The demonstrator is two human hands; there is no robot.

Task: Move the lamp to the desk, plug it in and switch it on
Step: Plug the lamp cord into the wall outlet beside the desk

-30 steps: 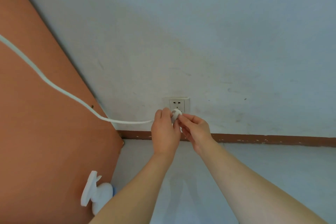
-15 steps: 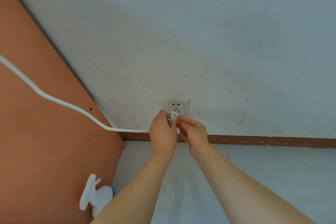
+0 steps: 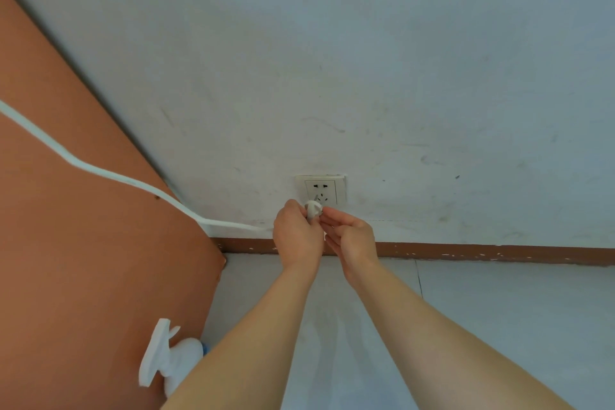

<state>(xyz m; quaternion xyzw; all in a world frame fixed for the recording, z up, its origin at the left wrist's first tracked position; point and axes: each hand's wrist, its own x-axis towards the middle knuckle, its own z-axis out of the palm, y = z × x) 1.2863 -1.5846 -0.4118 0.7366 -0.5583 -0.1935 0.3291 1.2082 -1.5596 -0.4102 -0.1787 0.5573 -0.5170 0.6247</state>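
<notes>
Your left hand [image 3: 298,238] grips the plug [image 3: 312,210], your right hand [image 3: 354,238] pinches its rim, at 6 o'clock of the socket [image 3: 321,190]. Likely light, rigid: hold its body, not the cord [image 3: 133,181].

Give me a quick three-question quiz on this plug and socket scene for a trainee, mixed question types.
1. Multiple choice: what do the left hand and right hand hold between them? A) plug B) lamp shade C) switch
2. True or false: the cord leads off to the right of the hands.
3. Fill in: the socket is mounted on the ____.
Key: 1 A; 2 false, it leads left; 3 wall.
</notes>
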